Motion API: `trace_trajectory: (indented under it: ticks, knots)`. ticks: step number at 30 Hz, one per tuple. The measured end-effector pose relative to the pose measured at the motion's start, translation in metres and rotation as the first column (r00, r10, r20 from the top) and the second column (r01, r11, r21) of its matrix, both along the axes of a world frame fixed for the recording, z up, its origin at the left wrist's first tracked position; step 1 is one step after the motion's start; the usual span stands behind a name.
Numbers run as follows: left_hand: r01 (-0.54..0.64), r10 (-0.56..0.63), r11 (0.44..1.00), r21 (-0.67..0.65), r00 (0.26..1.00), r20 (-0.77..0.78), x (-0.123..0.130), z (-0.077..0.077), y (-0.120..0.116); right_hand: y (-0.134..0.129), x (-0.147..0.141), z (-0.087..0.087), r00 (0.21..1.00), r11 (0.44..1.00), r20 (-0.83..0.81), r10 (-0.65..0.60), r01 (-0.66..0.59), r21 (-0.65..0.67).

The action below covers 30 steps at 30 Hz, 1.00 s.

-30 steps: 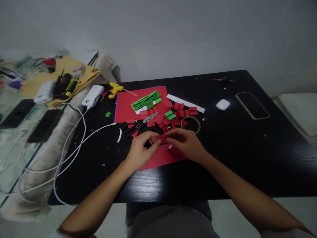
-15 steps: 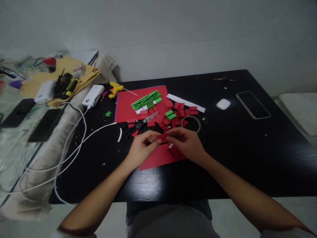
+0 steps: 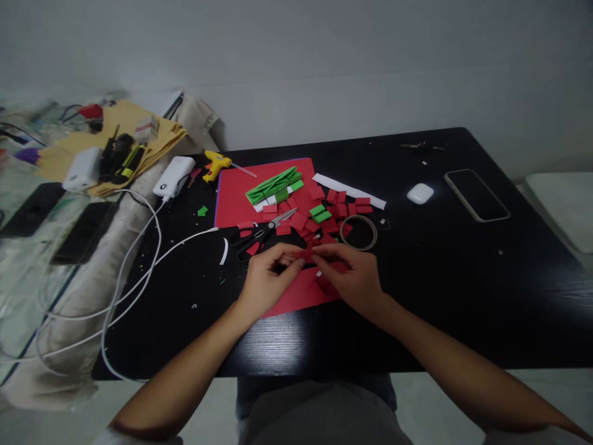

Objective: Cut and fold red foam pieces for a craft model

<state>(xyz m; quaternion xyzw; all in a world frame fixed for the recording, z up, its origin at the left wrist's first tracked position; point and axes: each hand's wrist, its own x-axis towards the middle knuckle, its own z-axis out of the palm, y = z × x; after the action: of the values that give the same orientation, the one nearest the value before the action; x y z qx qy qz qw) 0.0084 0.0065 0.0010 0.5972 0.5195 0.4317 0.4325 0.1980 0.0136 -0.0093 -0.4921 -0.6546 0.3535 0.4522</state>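
Black table (image 3: 463, 296), the largest element, its lower right part running out of the frame. To its left, a plastic-covered surface (image 3: 74, 327) is cut off by the frame edge and blurred. The far red sheet (image 3: 231, 204) lies toward the wall; its near part is covered by paper. The near red sheet (image 3: 296, 293) lies under the hands, which hide part of it; a dark red shape on it, beside the right palm, is hard to make out. Left hand (image 3: 266, 278) and right hand (image 3: 354, 278): close together, fingers curled, each thumb pressing toward its fingers, the two pinching opposite ends of one small piece. Phone (image 3: 476, 194), at the right. Scissors (image 3: 272, 226), blades slightly parted, beyond the left hand. Tape roll (image 3: 359, 247), lying flat beyond the right hand. White rounded case (image 3: 420, 193), apparently closed, its interior hidden. Folded red pieces (image 3: 299, 220), heaped between scissors and tape roll. Held red piece (image 3: 304, 255), between the fingertips above the table, largely covered by them; its folds cannot be distinguished.
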Motion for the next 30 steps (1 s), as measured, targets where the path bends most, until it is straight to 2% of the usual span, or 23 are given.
trace_trajectory:
  ticks: [4,10,21,30]
  knots:
    - [0.003,-0.003,1.000,-0.006,1.000,0.000,0.000,0.001,0.000,0.001,0.000,0.000,0.999,1.000,-0.028,0.022,-0.022,-0.006]
    - [0.020,-0.021,1.000,0.011,0.999,0.026,-0.002,0.003,0.002,0.004,0.000,0.003,0.986,0.990,-0.157,0.050,-0.069,-0.123]
    - [0.044,-0.031,0.992,-0.119,0.994,0.105,-0.004,0.005,0.006,0.011,0.002,0.000,0.960,0.960,-0.260,0.106,-0.167,-0.226]
    - [0.082,-0.023,0.972,-0.222,0.966,0.258,-0.004,0.004,0.007,0.013,0.003,0.000,0.939,0.933,-0.319,0.130,-0.225,-0.280]
